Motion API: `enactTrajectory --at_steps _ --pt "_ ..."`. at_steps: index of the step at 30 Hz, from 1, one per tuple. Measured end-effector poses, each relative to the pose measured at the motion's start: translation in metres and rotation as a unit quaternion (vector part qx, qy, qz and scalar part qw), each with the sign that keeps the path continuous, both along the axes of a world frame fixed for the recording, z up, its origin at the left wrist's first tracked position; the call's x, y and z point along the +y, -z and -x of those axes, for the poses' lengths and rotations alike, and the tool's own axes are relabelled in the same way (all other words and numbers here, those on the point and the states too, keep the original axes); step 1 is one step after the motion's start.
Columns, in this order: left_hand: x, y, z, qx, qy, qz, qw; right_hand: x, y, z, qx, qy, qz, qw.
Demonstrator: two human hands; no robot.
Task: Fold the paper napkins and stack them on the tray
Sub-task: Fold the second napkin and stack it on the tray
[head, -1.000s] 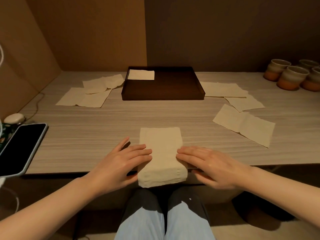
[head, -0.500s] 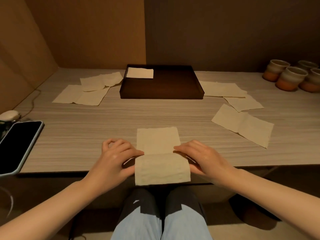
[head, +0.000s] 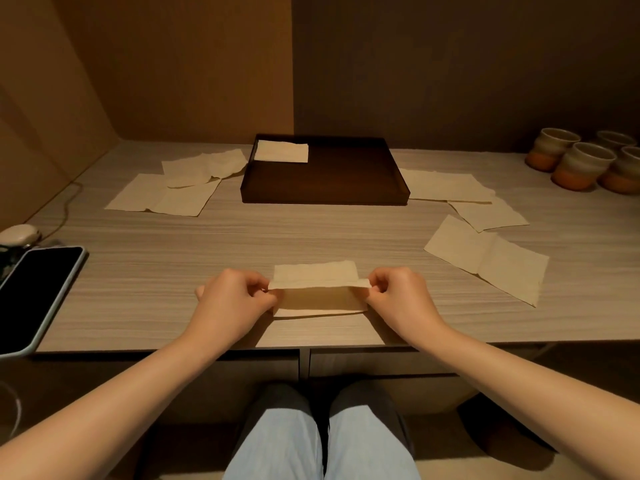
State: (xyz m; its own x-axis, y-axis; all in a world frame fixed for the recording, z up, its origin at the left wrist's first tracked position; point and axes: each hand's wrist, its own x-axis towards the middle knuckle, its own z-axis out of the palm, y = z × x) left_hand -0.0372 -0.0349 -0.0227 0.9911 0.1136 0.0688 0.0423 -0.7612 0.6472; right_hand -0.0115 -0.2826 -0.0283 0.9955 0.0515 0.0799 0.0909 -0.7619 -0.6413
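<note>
A cream paper napkin (head: 317, 284) lies near the front edge of the wooden table. My left hand (head: 235, 301) pinches the left corner of its near half and my right hand (head: 398, 297) pinches the right corner. That near half is lifted and arched over the far half. A dark brown tray (head: 325, 195) stands at the back centre. One folded napkin (head: 281, 151) lies in the tray's far left corner. Unfolded napkins lie left of the tray (head: 173, 192) and right of it (head: 485, 258).
A phone (head: 34, 292) with a dark screen rests at the table's left edge, beside a small white object with a cable (head: 19, 233). Several ceramic cups (head: 581, 164) stand at the back right. Walls close in the table at the left and back.
Both hands went from lying flat on the napkin's sides to pinching its near corners. The part that hung over the table edge has been lifted up and forward over the rest.
</note>
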Motion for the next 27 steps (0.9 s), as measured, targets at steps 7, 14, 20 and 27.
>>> enactTrajectory --at_steps 7,14,20,27 --pt "0.0 0.001 0.007 -0.018 -0.007 0.038 0.999 0.007 -0.009 0.0 0.003 0.002 0.014 1.0" --pt "-0.003 -0.001 0.009 -0.013 -0.012 0.053 0.998 0.009 -0.008 0.001 -0.001 0.006 0.014 1.0" --pt "-0.003 -0.006 0.011 -0.057 0.01 -0.007 0.998 0.01 -0.008 0.003 -0.006 -0.004 -0.002 1.0" --pt "-0.028 -0.006 0.046 -0.078 0.209 -0.154 0.962 0.01 -0.006 0.003 -0.011 -0.005 -0.001 1.0"
